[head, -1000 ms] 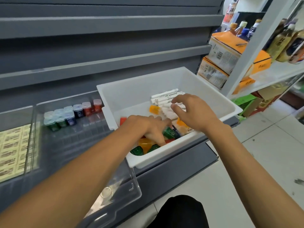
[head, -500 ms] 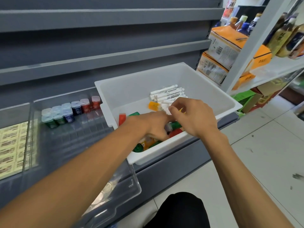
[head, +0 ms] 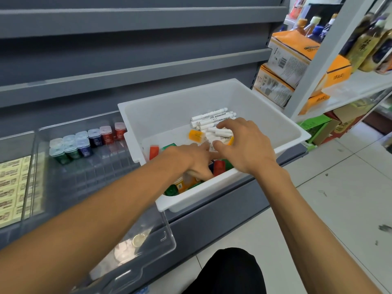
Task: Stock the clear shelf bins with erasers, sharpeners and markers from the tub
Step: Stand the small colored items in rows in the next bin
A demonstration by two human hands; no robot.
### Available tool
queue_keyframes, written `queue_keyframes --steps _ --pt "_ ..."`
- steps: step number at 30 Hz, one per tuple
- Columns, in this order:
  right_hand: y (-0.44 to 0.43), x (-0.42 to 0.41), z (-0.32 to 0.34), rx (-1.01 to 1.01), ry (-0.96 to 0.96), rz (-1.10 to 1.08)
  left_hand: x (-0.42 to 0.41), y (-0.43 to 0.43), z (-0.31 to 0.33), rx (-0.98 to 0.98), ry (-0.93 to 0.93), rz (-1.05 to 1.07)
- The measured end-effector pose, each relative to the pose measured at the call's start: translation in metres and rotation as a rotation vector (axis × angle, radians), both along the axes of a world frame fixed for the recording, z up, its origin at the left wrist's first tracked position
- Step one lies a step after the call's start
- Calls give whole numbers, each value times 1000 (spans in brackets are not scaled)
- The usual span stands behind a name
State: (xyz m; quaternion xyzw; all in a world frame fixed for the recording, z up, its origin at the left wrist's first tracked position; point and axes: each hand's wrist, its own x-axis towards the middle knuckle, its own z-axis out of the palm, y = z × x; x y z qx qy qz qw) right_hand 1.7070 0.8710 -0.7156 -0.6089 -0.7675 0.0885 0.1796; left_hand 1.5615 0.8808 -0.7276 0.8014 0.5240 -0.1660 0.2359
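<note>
Clear plastic bin [head: 148,247] nearest, at six o'clock, carries a corner of the white tub [head: 212,198], so a hard push could tip it off the shelf [head: 233,211]. Inside, the left hand [head: 195,160] digs among coloured sharpeners [head: 219,167], fingers hidden, grip unclear. At one o'clock the right hand [head: 246,149] curls its fingers [head: 230,124] round several white markers [head: 209,119], a loose bunch that may spill.

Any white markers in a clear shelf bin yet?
No, the white markers lie inside the white plastic tub; the clear shelf bin holds capped sharpeners.
</note>
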Motion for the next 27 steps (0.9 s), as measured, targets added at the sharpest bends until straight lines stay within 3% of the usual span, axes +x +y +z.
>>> queue_keyframes --steps 4,8,16,20,27 --pt "-1 0 0 31 51 -63 4 -4 3 1 -174 -10" --pt "-2 -1 0 40 64 -94 9 -3 2 -24 -225 -25" --pt "3 0 -2 -12 8 -98 11 2 -4 -63 -223 51" --pt "4 0 -1 -24 -8 -105 8 0 -1 81 -213 -1" --pt "1 0 0 -12 41 -123 10 -8 2 -131 -140 0"
